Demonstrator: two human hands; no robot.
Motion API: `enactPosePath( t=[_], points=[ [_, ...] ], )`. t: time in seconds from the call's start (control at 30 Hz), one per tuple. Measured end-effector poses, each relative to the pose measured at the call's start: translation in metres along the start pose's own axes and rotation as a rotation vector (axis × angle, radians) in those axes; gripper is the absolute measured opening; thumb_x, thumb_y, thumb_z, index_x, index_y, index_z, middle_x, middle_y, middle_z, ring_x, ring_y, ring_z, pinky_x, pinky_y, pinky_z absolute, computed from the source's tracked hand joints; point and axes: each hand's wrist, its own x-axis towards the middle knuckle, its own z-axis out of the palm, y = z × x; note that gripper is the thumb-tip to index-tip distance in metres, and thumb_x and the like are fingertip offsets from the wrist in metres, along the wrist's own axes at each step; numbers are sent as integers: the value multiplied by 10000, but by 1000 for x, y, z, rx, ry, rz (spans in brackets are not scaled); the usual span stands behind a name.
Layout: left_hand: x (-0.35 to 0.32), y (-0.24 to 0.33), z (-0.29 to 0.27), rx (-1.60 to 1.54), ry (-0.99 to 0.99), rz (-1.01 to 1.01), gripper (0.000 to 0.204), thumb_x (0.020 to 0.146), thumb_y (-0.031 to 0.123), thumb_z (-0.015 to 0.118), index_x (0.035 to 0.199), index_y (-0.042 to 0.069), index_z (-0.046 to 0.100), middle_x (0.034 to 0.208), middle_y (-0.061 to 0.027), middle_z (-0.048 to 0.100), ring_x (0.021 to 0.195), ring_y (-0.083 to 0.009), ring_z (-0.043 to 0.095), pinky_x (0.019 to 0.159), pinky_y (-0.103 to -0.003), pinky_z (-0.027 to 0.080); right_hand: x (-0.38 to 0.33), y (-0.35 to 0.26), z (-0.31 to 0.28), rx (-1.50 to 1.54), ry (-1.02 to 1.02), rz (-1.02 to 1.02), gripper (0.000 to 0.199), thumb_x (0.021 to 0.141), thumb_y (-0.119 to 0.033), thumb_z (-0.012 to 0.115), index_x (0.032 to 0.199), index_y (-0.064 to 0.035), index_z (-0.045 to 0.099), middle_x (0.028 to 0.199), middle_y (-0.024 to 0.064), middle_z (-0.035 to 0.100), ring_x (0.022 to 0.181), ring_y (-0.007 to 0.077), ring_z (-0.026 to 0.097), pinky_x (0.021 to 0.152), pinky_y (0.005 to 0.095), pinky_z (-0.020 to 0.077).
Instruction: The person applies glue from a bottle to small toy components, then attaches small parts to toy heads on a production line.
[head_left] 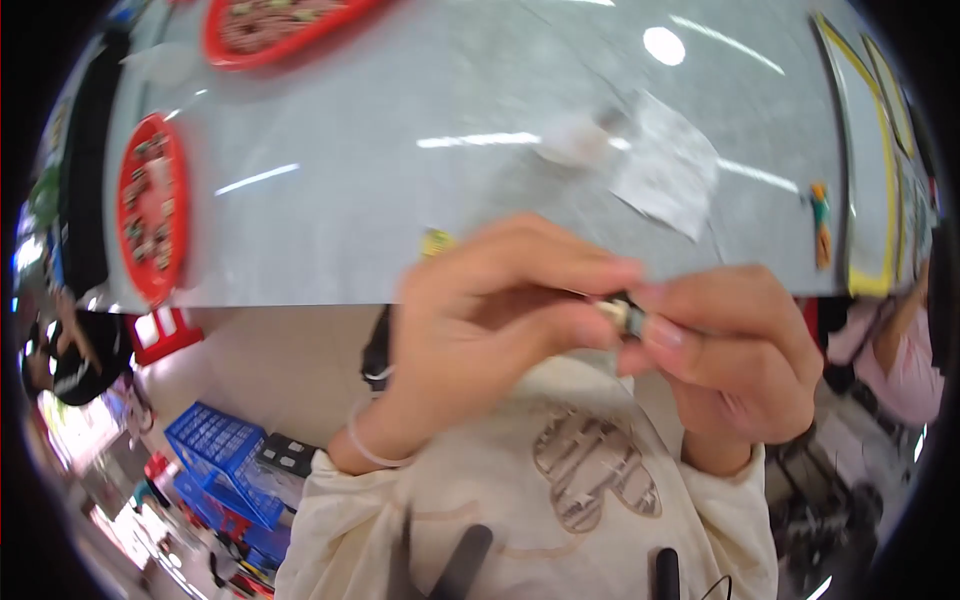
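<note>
In front of my chest, just off the table's near edge, my two hands meet around a small component with a cream part and a dark grey part. My left hand pinches its cream side between thumb and forefinger. On the other side, my right hand grips the darker end between thumb and fingers. Fingertips cover much of the piece, and blur hides its exact kind.
Small parts fill a red oval tray on the grey table's left; another red tray stands farther back. A crumpled white sheet lies beyond my hands. At right is an orange-green object. Blue crates stand lower left. People are nearby.
</note>
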Motion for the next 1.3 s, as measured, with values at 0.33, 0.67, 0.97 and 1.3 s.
enactPosePath(
  t=[0.33, 0.67, 0.97, 1.3],
  points=[
    [3, 80, -86, 444, 745, 547, 283, 798, 97, 579, 1042, -45, 557, 973, -112, 585, 883, -142, 549, 794, -251, 439, -12, -30, -17, -529, 47, -9, 485, 788, -504, 510, 906, -42, 599, 932, 144, 545, 793, 251, 489, 658, 328, 401],
    [50, 132, -111, 1305, 258, 352, 277, 842, 103, 492, 1111, 54, 538, 1005, -74, 567, 929, -165, 529, 803, -276, 409, -11, -24, -27, -248, 110, 211, 428, 844, -366, 506, 925, 50, 566, 889, 162, 541, 827, 240, 502, 719, 323, 397],
    [155, 94, -114, 1209, -204, 106, 121, 793, 100, 570, 848, -5, 545, 840, -51, 565, 811, -118, 542, 734, -250, 433, -15, -20, -37, -262, 146, 245, 193, 781, -151, 600, 862, 24, 598, 809, 134, 585, 693, 228, 525, 623, 289, 411],
    [76, 97, -77, 541, 46, 140, 152, 805, 68, 588, 909, -32, 542, 957, -104, 586, 853, -149, 583, 773, -256, 474, 20, 8, -11, -255, 11, 436, 228, 739, -65, 599, 942, 34, 563, 931, 100, 587, 867, 199, 529, 773, 286, 402]
  ],
)
